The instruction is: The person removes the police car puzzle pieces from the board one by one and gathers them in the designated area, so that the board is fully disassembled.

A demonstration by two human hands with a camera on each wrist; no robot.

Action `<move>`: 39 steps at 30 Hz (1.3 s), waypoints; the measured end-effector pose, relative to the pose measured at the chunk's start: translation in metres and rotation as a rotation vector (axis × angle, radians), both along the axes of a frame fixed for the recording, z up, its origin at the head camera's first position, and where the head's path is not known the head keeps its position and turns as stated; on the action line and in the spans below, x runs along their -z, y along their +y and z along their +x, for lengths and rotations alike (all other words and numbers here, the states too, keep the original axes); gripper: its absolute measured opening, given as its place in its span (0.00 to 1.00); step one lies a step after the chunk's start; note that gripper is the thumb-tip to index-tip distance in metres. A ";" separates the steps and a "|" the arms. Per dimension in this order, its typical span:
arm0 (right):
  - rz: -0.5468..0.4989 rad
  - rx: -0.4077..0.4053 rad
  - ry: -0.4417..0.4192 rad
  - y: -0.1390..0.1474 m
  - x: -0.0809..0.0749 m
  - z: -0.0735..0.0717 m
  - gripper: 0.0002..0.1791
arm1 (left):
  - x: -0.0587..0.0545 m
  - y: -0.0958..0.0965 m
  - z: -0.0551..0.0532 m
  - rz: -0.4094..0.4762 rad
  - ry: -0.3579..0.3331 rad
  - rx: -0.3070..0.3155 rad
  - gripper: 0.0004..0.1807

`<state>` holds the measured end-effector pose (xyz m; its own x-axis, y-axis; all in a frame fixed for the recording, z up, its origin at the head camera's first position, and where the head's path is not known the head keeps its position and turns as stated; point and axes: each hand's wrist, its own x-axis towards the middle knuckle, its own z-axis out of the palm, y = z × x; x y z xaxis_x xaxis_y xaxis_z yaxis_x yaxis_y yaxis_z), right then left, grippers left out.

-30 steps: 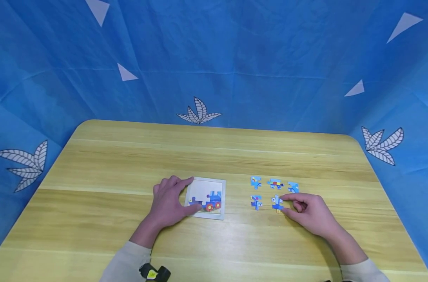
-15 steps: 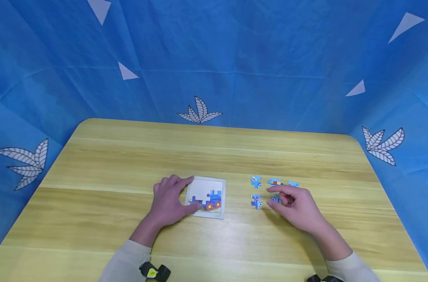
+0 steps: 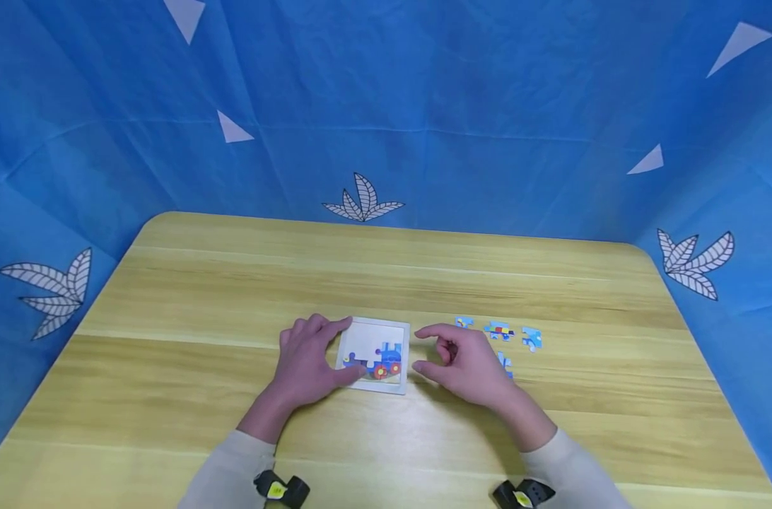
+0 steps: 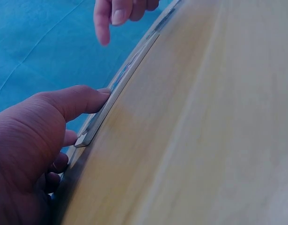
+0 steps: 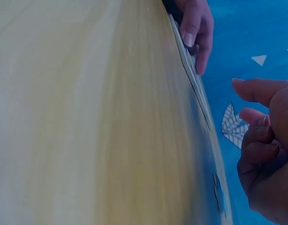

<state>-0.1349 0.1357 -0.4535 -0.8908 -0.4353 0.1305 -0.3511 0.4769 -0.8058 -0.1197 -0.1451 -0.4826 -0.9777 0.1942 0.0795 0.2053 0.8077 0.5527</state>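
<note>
A square white-framed puzzle tray [image 3: 376, 387] lies on the table, with joined pieces of a blue vehicle with red wheels [image 3: 388, 362] in its lower part and bare white backing above. My left hand [image 3: 303, 367] holds the tray's left side, index finger at the upper corner and thumb over the lower pieces. Just right of the tray, my right hand [image 3: 465, 364] hovers with index finger and thumb apart and the other fingers curled. Nothing shows in that gap in the right wrist view, where the hand [image 5: 270, 145] is seen from the side.
Right of the tray lie loose puzzle pieces: one at the back [image 3: 464, 322], a multicoloured one [image 3: 500, 330], a light blue one [image 3: 531, 338], and one partly behind the right hand [image 3: 505, 362]. A blue cloth [image 3: 386, 85] hangs behind the wooden table [image 3: 233, 283].
My right hand has moved left, from the loose pieces to beside the tray, uncovering the light blue piece and covering the front left one. My left hand has stayed on the tray.
</note>
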 end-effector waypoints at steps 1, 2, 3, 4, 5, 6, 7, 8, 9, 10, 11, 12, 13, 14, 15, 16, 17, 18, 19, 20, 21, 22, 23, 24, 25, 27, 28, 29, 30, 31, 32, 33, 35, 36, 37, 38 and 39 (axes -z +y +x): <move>0.007 -0.004 -0.014 -0.004 0.000 -0.001 0.21 | 0.000 0.000 0.000 -0.002 -0.002 -0.001 0.47; 0.017 -0.005 -0.026 -0.007 0.001 -0.001 0.21 | 0.000 0.000 0.000 -0.004 -0.004 0.000 0.47; 0.023 -0.006 -0.037 -0.011 0.001 -0.002 0.22 | 0.000 0.000 -0.001 -0.005 -0.005 0.001 0.47; 0.034 -0.009 -0.044 -0.013 0.002 -0.003 0.22 | 0.001 0.000 -0.001 -0.005 -0.008 0.002 0.47; 0.042 -0.010 -0.053 -0.016 0.003 -0.004 0.22 | 0.001 0.000 -0.001 -0.005 -0.010 0.002 0.47; 0.054 -0.012 -0.060 -0.018 0.004 -0.004 0.23 | 0.001 0.000 -0.001 -0.005 -0.012 0.003 0.47; 0.064 -0.014 -0.064 -0.020 0.005 -0.005 0.23 | 0.001 0.000 -0.001 -0.005 -0.013 0.003 0.47; 0.075 -0.016 -0.067 -0.022 0.006 -0.006 0.23 | 0.001 0.000 -0.001 -0.006 -0.013 0.003 0.47; 0.084 -0.020 -0.073 -0.023 0.007 -0.007 0.23 | 0.001 0.000 -0.001 -0.005 -0.013 0.003 0.47; 0.095 -0.024 -0.078 -0.023 0.008 -0.008 0.23 | 0.001 0.000 -0.001 -0.004 -0.013 0.003 0.47; 0.104 -0.026 -0.085 -0.024 0.009 -0.009 0.23 | 0.000 0.001 -0.001 -0.006 -0.012 0.004 0.47; 0.114 -0.029 -0.089 -0.024 0.010 -0.010 0.23 | 0.000 0.001 -0.001 -0.006 -0.010 0.005 0.47; 0.122 -0.027 -0.095 -0.024 0.010 -0.010 0.23 | -0.001 0.001 -0.001 -0.006 -0.008 0.007 0.47; 0.126 -0.024 -0.099 -0.024 0.011 -0.011 0.23 | -0.001 0.001 -0.001 -0.005 -0.007 0.009 0.47; 0.129 -0.021 -0.102 -0.024 0.012 -0.011 0.23 | -0.002 0.001 -0.001 -0.004 -0.005 0.009 0.47; 0.130 -0.019 -0.104 -0.024 0.012 -0.011 0.23 | -0.002 0.001 -0.001 -0.004 -0.002 0.009 0.47; 0.130 -0.017 -0.104 -0.024 0.012 -0.012 0.22 | -0.002 0.001 -0.001 -0.005 0.000 0.009 0.47; 0.127 -0.015 -0.106 -0.025 0.013 -0.012 0.22 | -0.002 0.001 -0.001 -0.005 0.001 0.009 0.47; 0.126 -0.015 -0.108 -0.025 0.013 -0.013 0.21 | -0.002 0.001 -0.001 -0.005 0.002 0.009 0.47; 0.126 -0.015 -0.109 -0.025 0.014 -0.013 0.20 | -0.002 0.001 -0.001 -0.004 0.001 0.009 0.47; 0.125 -0.017 -0.112 -0.025 0.014 -0.013 0.19 | -0.002 0.001 -0.001 -0.003 0.001 0.008 0.47; 0.125 -0.018 -0.114 -0.025 0.014 -0.013 0.19 | -0.002 0.001 -0.001 -0.003 0.000 0.008 0.47; 0.126 -0.018 -0.117 -0.026 0.014 -0.013 0.18 | -0.001 0.001 -0.001 -0.003 -0.001 0.008 0.47; 0.129 -0.018 -0.120 -0.026 0.013 -0.013 0.18 | -0.001 0.001 0.000 -0.003 -0.002 0.007 0.47; 0.131 -0.017 -0.123 -0.026 0.013 -0.012 0.17 | -0.001 0.001 0.000 -0.004 -0.003 0.007 0.47; 0.131 -0.010 -0.137 -0.027 0.012 -0.012 0.16 | -0.001 0.000 0.000 -0.003 -0.004 0.005 0.46; 0.130 -0.005 -0.146 -0.028 0.012 -0.012 0.16 | 0.000 0.000 0.000 -0.003 -0.005 0.005 0.47; 0.127 0.001 -0.156 -0.028 0.012 -0.011 0.16 | 0.000 0.000 0.000 -0.001 -0.005 0.006 0.47; 0.122 0.006 -0.168 -0.028 0.012 -0.011 0.16 | 0.000 0.000 0.000 0.000 -0.006 0.006 0.47; 0.116 0.011 -0.180 -0.029 0.012 -0.011 0.16 | 0.000 0.000 0.000 0.001 -0.006 0.006 0.47; 0.109 0.016 -0.191 -0.029 0.012 -0.011 0.16 | 0.000 0.000 0.000 0.002 -0.005 0.005 0.47; 0.102 0.020 -0.199 -0.030 0.013 -0.011 0.16 | 0.000 0.000 0.000 0.002 -0.005 0.004 0.47; 0.089 0.027 -0.213 -0.030 0.013 -0.011 0.17 | 0.000 0.000 0.000 0.003 -0.004 0.004 0.47; 0.081 0.030 -0.218 -0.031 0.013 -0.011 0.17 | 0.000 0.000 0.000 0.002 -0.003 0.003 0.47; 0.074 0.033 -0.221 -0.031 0.013 -0.011 0.17 | 0.000 0.000 0.000 0.001 -0.002 0.003 0.47; 0.067 0.035 -0.222 -0.031 0.013 -0.011 0.16 | 0.000 0.000 0.000 0.001 -0.002 0.004 0.47; 0.060 0.036 -0.223 -0.031 0.013 -0.011 0.16 | 0.000 0.000 0.000 0.001 -0.001 0.004 0.47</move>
